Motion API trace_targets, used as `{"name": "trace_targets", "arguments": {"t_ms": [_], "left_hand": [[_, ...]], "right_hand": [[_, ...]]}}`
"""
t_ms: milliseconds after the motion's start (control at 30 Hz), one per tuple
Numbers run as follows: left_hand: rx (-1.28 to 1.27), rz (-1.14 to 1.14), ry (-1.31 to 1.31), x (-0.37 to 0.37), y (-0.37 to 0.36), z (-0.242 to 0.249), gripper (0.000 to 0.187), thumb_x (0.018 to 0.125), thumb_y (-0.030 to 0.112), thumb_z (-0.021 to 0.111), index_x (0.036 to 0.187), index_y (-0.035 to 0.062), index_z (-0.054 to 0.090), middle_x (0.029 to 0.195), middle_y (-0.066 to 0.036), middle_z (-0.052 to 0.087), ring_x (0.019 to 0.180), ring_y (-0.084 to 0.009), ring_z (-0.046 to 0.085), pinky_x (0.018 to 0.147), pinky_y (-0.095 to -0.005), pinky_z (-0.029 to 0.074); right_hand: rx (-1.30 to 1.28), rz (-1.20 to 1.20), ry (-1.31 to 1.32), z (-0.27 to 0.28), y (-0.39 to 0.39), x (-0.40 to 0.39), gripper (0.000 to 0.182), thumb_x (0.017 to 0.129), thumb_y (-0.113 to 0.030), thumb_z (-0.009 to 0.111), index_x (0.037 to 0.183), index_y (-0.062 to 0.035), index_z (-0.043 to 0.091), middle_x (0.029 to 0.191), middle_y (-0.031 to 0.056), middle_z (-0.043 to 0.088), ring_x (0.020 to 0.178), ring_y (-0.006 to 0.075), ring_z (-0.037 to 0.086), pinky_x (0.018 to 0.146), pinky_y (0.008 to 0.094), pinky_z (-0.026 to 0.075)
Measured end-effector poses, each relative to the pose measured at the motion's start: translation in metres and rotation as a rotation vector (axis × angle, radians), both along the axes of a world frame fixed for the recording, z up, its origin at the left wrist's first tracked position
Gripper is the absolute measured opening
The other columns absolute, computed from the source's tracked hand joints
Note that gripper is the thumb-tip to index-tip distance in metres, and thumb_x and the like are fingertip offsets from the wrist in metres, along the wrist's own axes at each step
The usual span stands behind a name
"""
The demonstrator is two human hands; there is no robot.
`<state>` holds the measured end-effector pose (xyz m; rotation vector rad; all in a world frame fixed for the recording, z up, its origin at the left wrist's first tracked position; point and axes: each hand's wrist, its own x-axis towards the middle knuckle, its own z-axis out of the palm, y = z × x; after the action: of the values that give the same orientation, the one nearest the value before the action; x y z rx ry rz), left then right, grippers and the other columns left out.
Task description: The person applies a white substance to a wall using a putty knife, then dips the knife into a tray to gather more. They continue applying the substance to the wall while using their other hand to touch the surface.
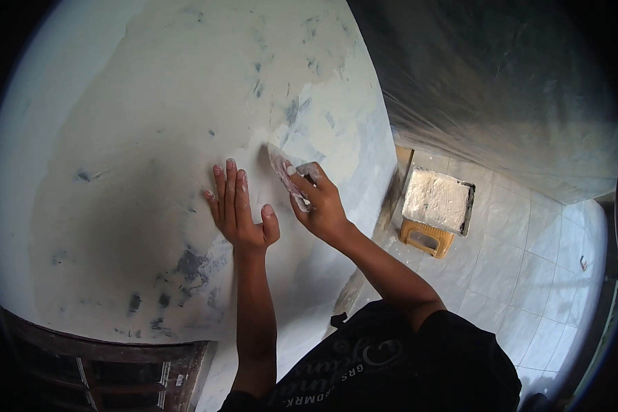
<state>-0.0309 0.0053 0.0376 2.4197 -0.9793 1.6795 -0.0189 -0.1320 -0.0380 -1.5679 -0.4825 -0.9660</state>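
Note:
Flat against the pale, patchy wall point(137, 226) rests my left hand point(240, 213), its fingers stretched out and white with paste at the tips. Just to its right, my right hand point(316, 199) grips a putty knife point(279, 170) smeared with white paste. The blade meets the wall near a lighter patch of filler. Dark grey marks and rough spots show on the wall around both hands.
A tray of white paste point(438, 200) sits on a yellow stool point(427, 238) on the tiled floor point(508, 254) to the right. Plastic sheeting point(501, 89) hangs at the upper right. A dark wooden window frame point(110, 353) is at the lower left.

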Motion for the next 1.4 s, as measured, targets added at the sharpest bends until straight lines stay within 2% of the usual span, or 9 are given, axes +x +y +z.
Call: {"name": "trace_targets", "arguments": {"t_ms": [167, 500, 667, 800, 933, 967, 1067, 1267, 1400], "left_hand": [[0.019, 0.016, 0.079, -0.002, 0.003, 0.0, 0.055, 0.089, 0.025, 0.039, 0.135, -0.0037, 0.044, 0.137, -0.025, 0.048, 0.132, -0.0447, 0.039, 0.113, -0.053, 0.011], [-0.016, -0.034, 0.039, 0.0, 0.003, 0.0, 0.053, 0.092, 0.026, 0.035, 0.135, -0.0038, 0.044, 0.137, -0.026, 0.047, 0.131, -0.0456, 0.039, 0.112, -0.0551, 0.011], [-0.016, -0.011, 0.068, -0.002, 0.002, 0.001, 0.053, 0.092, 0.025, 0.035, 0.135, -0.0036, 0.043, 0.137, -0.026, 0.048, 0.131, -0.0455, 0.039, 0.113, -0.0545, 0.011], [-0.018, -0.002, 0.07, -0.002, 0.002, 0.0, 0.053, 0.091, 0.025, 0.035, 0.134, -0.0036, 0.044, 0.136, -0.026, 0.048, 0.132, -0.0454, 0.039, 0.113, -0.0542, 0.011], [-0.037, 0.003, 0.06, -0.002, 0.001, -0.002, 0.052, 0.093, 0.026, 0.034, 0.134, -0.0037, 0.044, 0.136, -0.026, 0.048, 0.131, -0.0456, 0.039, 0.113, -0.0543, 0.012], [-0.031, -0.002, 0.05, -0.002, 0.002, -0.003, 0.052, 0.093, 0.027, 0.033, 0.134, -0.0037, 0.043, 0.136, -0.026, 0.048, 0.131, -0.0457, 0.04, 0.113, -0.0544, 0.012], [-0.011, -0.002, 0.043, 0.0, 0.003, -0.002, 0.053, 0.094, 0.029, 0.033, 0.135, -0.004, 0.043, 0.136, -0.027, 0.048, 0.13, -0.0462, 0.04, 0.112, -0.0544, 0.012], [-0.026, 0.019, 0.03, 0.0, 0.001, -0.001, 0.055, 0.095, 0.032, 0.031, 0.132, -0.0051, 0.047, 0.133, -0.023, 0.052, 0.131, -0.0397, 0.042, 0.115, -0.0489, 0.009], [-0.022, 0.018, 0.053, -0.003, 0.001, -0.001, 0.054, 0.094, 0.029, 0.032, 0.133, -0.0049, 0.045, 0.135, -0.025, 0.05, 0.131, -0.0421, 0.041, 0.114, -0.0514, 0.01]], "right_hand": [[0.103, -0.237, -0.067, 0.046, -0.014, 0.066, 0.047, 0.069, 0.011, 0.065, 0.115, 0.0028, 0.059, 0.098, 0.0171, 0.053, 0.078, 0.0315, 0.058, 0.068, 0.0347, 0.049], [-0.049, 0.042, -0.035, -0.028, 0.013, -0.015, 0.055, 0.064, 0.009, 0.069, 0.117, -0.0025, 0.059, 0.102, 0.0183, 0.054, 0.085, 0.0321, 0.058, 0.07, 0.0357, 0.051], [0.143, -0.209, -0.005, 0.032, -0.02, 0.059, 0.049, 0.073, 0.011, 0.062, 0.121, 0.0005, 0.057, 0.099, 0.0153, 0.051, 0.078, 0.0269, 0.055, 0.066, 0.0327, 0.048], [0.033, -0.249, 0.006, 0.045, -0.012, 0.099, 0.044, 0.071, 0.011, 0.063, 0.114, 0.005, 0.057, 0.101, 0.0192, 0.051, 0.08, 0.0342, 0.058, 0.069, 0.0381, 0.049], [-0.02, -0.088, 0.055, 0.012, 0.021, 0.03, 0.047, 0.068, 0.009, 0.066, 0.114, 0.0031, 0.059, 0.104, 0.0204, 0.051, 0.083, 0.0363, 0.059, 0.071, 0.0399, 0.051], [-0.038, 0.014, 0.064, -0.004, 0.023, 0.008, 0.051, 0.066, 0.006, 0.068, 0.116, 0.0003, 0.058, 0.11, 0.022, 0.05, 0.094, 0.0383, 0.059, 0.078, 0.0416, 0.053], [0.04, 0.093, 0.074, -0.027, 0.017, -0.011, 0.055, 0.067, 0.009, 0.066, 0.12, -0.0018, 0.057, 0.105, 0.019, 0.051, 0.088, 0.0355, 0.06, 0.074, 0.0388, 0.051], [0.164, -0.24, 0.03, 0.054, -0.025, 0.069, 0.046, 0.072, 0.013, 0.062, 0.117, 0.0046, 0.058, 0.097, 0.0147, 0.051, 0.081, 0.0266, 0.054, 0.067, 0.0335, 0.047], [0.011, -0.176, -0.052, 0.052, 0.003, 0.081, 0.046, 0.069, 0.011, 0.064, 0.115, 0.0044, 0.058, 0.101, 0.0191, 0.051, 0.086, 0.0355, 0.057, 0.072, 0.0393, 0.049]]}}
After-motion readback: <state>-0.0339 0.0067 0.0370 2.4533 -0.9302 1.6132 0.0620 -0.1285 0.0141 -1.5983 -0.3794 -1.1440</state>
